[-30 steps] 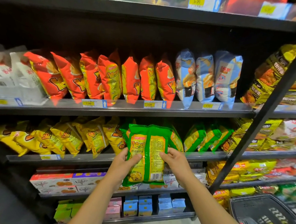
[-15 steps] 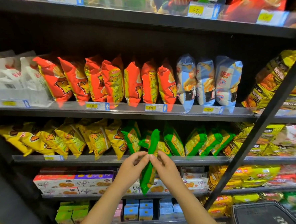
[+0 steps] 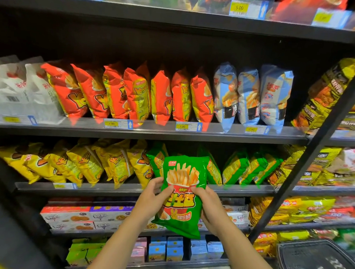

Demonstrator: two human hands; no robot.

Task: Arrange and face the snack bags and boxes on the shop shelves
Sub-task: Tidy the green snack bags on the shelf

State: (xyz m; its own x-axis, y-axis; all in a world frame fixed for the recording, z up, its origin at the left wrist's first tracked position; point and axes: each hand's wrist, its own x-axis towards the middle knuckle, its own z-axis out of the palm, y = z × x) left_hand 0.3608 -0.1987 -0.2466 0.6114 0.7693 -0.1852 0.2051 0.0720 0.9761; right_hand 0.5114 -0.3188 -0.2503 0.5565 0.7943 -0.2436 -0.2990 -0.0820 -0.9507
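Green fries bag (image 3: 182, 195) held upright with its front facing the camera, in front of the shelf edge (image 3: 111, 189), left hand (image 3: 150, 200) and right hand (image 3: 210, 209) each pinching a side, green bags (image 3: 236, 167) behind, yellow bags (image 3: 83, 162) to the left, orange bags (image 3: 137, 94) on the shelf above

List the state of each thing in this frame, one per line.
Green fries snack bag: held off the shelf, front side out, upright.
Left hand: gripping the bag's left edge.
Right hand: gripping the bag's right edge.
Red-orange snack bags: shelved, turned edge-on, leaning.
Yellow snack bags: shelved, leaning left.
Light-blue snack bags: shelved, upright.
Dark mesh shopping basket: at lower right, contents unclear.
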